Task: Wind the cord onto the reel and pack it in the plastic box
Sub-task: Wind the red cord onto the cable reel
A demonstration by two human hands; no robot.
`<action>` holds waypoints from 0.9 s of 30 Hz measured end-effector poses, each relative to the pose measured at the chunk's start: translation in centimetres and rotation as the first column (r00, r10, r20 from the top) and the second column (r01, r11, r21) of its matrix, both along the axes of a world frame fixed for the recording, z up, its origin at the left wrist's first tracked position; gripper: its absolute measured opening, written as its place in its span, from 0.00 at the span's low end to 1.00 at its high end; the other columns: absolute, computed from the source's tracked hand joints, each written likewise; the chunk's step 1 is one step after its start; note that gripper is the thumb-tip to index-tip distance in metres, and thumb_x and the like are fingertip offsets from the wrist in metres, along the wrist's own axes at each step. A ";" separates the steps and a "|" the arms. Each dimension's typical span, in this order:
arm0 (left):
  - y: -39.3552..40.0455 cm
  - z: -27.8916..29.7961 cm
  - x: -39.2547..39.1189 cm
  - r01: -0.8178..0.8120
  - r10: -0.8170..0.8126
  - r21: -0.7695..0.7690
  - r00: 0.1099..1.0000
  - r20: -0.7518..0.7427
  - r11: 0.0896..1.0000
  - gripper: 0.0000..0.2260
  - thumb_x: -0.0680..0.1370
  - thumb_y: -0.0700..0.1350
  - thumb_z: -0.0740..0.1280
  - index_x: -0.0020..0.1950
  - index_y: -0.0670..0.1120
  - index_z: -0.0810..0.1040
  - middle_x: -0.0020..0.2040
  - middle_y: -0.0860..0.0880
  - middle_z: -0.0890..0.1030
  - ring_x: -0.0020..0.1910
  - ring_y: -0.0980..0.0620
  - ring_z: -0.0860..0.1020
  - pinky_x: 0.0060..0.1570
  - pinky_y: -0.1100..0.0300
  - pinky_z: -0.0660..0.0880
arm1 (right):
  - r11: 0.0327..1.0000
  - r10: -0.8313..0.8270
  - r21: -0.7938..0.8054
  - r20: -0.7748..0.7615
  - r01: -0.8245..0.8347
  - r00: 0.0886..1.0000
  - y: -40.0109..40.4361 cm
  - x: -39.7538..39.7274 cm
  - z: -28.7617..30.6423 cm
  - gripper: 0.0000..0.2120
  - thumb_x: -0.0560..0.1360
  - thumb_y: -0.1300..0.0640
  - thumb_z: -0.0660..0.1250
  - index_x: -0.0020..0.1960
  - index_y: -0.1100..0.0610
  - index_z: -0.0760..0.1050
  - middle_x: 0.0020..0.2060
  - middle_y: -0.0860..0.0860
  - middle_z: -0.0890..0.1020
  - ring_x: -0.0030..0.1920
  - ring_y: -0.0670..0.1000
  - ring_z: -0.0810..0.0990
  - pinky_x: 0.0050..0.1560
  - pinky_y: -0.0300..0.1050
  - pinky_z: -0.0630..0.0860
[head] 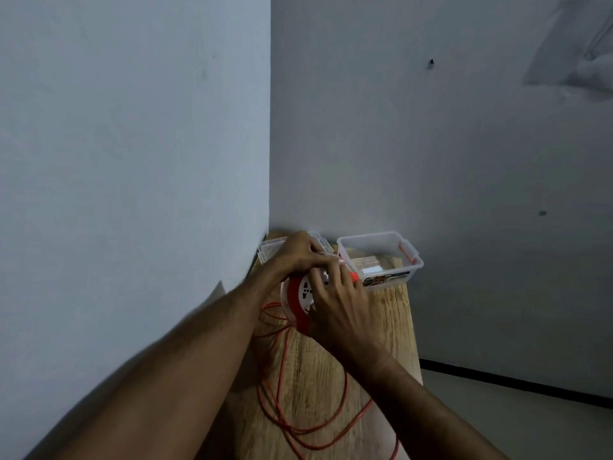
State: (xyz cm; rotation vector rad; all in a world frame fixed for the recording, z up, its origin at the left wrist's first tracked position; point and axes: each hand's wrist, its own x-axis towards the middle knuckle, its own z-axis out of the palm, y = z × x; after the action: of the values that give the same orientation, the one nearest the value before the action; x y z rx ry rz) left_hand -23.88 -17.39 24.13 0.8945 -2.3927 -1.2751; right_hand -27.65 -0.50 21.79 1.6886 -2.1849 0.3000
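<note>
A red and white cord reel [296, 295] with socket holes on its white face is held upright above the wooden table [381, 330]. My left hand [297, 252] grips its top from the left. My right hand [335, 302] closes on its right side and red handle. The orange cord [282, 366] hangs from the reel and lies in loose loops across the table toward me. A clear plastic box [381, 240] with orange latches stands open just right of the reel, against the wall. Its clear lid [270, 249] lies behind my left hand, partly hidden.
The narrow table fills a corner, with grey walls [132, 127] on the left and behind. Its right edge drops to a light floor [517, 423] with a dark skirting line. A small white item lies inside the box.
</note>
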 end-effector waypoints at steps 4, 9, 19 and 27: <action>0.2 0.5 0.0 -0.019 0.019 -0.023 1.000 0.009 1.000 0.17 0.70 0.58 0.79 0.41 0.44 0.89 0.36 0.48 0.87 0.36 0.50 0.85 0.39 0.56 0.81 | 0.995 -0.099 -0.007 0.061 0.100 0.993 -0.2 0.4 -0.8 0.40 0.69 0.34 0.73 0.72 0.55 0.69 0.70 0.63 0.70 0.52 0.58 0.82 0.47 0.50 0.82; 0.2 0.6 -0.1 -0.049 0.051 -0.079 0.998 0.030 0.996 0.15 0.71 0.58 0.79 0.42 0.45 0.89 0.35 0.51 0.86 0.35 0.51 0.85 0.37 0.59 0.81 | 0.997 -0.082 -0.002 0.129 0.083 0.988 -1.1 0.1 -0.8 0.38 0.68 0.37 0.76 0.70 0.55 0.70 0.71 0.62 0.69 0.45 0.55 0.83 0.42 0.45 0.81; 0.3 -0.5 0.0 -0.035 0.033 -0.141 0.999 -0.022 0.989 0.20 0.67 0.62 0.79 0.36 0.44 0.88 0.32 0.49 0.85 0.32 0.48 0.85 0.35 0.47 0.81 | 0.898 -0.013 -0.263 0.786 0.354 0.618 -1.7 -0.3 -1.2 0.27 0.64 0.44 0.80 0.60 0.48 0.75 0.49 0.42 0.81 0.48 0.42 0.80 0.47 0.39 0.80; 1.0 -1.0 -0.9 -0.014 0.008 -0.260 1.000 -0.021 0.965 0.20 0.65 0.66 0.78 0.39 0.49 0.89 0.31 0.58 0.83 0.28 0.60 0.81 0.32 0.58 0.79 | 0.636 0.075 0.192 0.949 0.748 -0.307 -3.6 0.6 -2.3 0.23 0.62 0.48 0.84 0.44 0.55 0.73 0.43 0.52 0.80 0.47 0.54 0.82 0.51 0.57 0.83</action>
State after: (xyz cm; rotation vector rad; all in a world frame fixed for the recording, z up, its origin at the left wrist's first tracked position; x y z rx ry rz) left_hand -24.78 -16.44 23.15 0.8106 -2.4611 -0.9304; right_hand -27.04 -4.15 19.45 -0.2676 -2.7005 2.5238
